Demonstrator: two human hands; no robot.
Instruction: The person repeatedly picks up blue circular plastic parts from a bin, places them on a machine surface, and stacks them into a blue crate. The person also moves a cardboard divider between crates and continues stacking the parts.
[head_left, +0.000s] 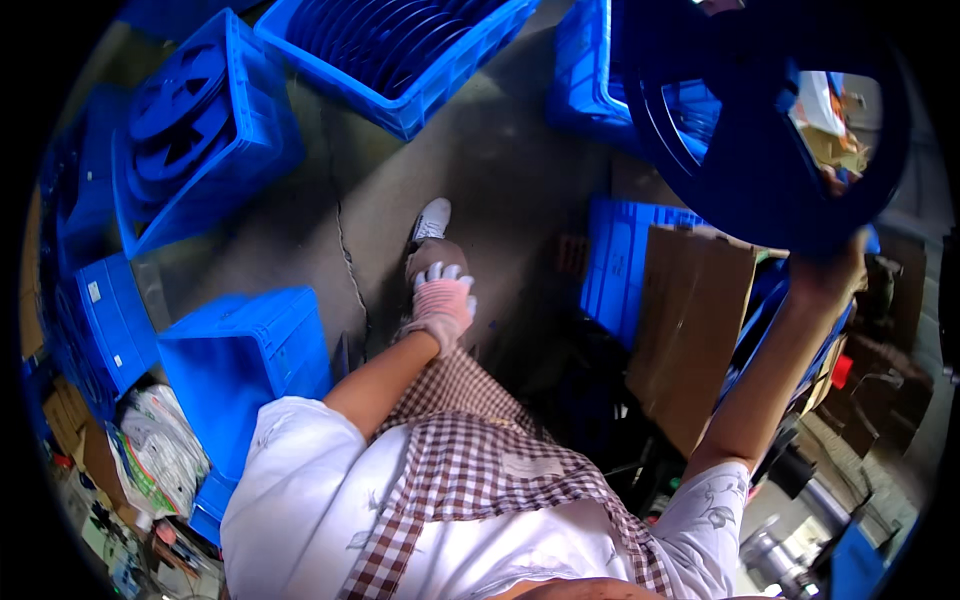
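Note:
My right hand [838, 268], stretched out to the right, grips the lower rim of a large dark blue plastic reel [745, 190]. The reel is a round disc with cut-out openings between broad spokes, raised at the upper right. Some fingertips show through one of its openings; the rest of that grip is hidden or blurred. My left hand [441, 303] wears a pink and white glove. It lies on my leg near the knee, fingers stretched out and slightly apart, holding nothing.
Blue crates with similar reels stand at the far middle [400, 105] and left [235, 130]. Another blue crate [575, 85] is partly behind the raised reel. A blue bin [290, 335] sits at my left. To my right is a cardboard box [685, 330].

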